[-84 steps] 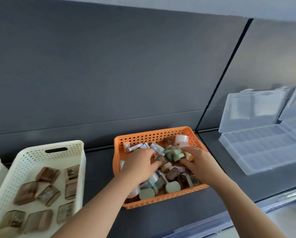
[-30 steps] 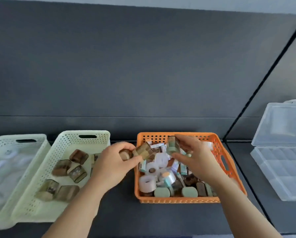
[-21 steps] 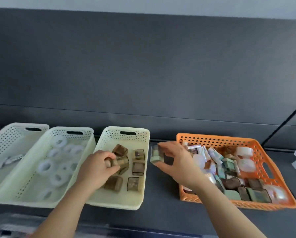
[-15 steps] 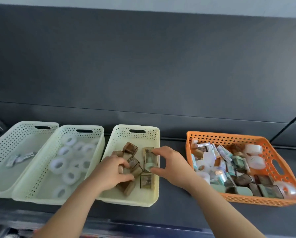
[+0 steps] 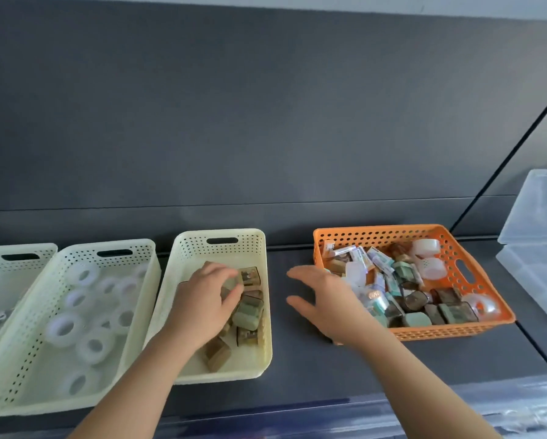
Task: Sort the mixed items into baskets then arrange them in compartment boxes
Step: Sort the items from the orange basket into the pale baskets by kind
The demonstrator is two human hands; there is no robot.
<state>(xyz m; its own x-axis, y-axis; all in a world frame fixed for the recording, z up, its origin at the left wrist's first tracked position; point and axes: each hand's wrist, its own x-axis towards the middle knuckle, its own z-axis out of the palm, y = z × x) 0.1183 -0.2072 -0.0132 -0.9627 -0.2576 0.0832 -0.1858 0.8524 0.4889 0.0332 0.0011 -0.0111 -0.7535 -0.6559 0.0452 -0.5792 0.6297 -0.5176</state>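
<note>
Orange basket (image 5: 376,232) holds labelled packets (image 5: 359,254), print too small to read.

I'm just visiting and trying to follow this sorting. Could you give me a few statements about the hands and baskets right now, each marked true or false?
1. The right hand holds a white ring. False: it is open and holds nothing.
2. The white rings lie in a pale basket of their own. True.
3. The orange basket is empty. False: it holds a mixed pile of small items.
4. The left hand is down in the cream basket of brownish boxes. True.
</note>
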